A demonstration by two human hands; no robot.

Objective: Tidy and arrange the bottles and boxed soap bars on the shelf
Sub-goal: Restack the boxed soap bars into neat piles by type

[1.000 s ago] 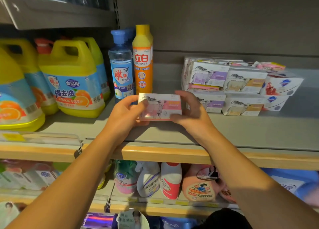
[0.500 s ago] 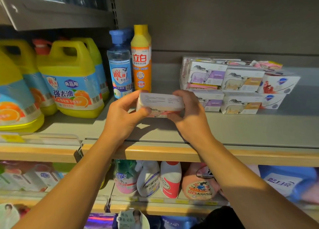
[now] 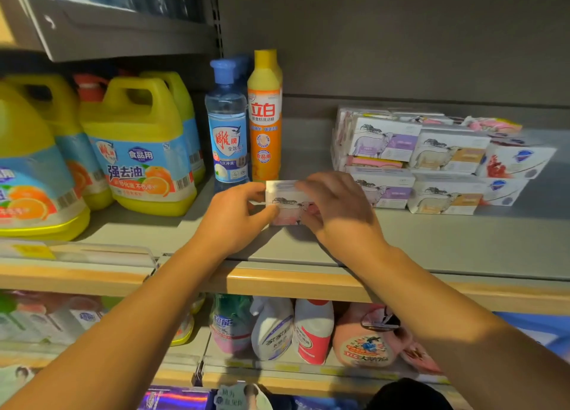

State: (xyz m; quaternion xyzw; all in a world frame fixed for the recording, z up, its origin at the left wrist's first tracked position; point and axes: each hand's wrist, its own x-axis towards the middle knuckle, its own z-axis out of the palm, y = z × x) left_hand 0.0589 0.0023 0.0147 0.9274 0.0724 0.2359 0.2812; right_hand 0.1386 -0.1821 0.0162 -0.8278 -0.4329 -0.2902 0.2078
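A pink-and-white boxed soap bar (image 3: 285,204) with a sheep picture stands on the grey shelf (image 3: 431,243), just right of the bottles. My left hand (image 3: 234,221) grips its left end and my right hand (image 3: 336,209) covers its right end and top. Behind it stand a clear blue-capped bottle (image 3: 227,125) and an orange bottle with a yellow cap (image 3: 264,116). To the right, a two-high stack of soap boxes (image 3: 431,159) fills the back of the shelf.
Big yellow detergent jugs (image 3: 138,144) crowd the shelf's left part. The shelf above (image 3: 108,23) overhangs them. The wooden front rail (image 3: 293,283) runs below my wrists. Lower shelves hold more bottles (image 3: 313,329) and packs.
The soap box went from held up facing me, to tipped flat, to standing on the shelf further back beside the bottles. My right hand has slid over its top.
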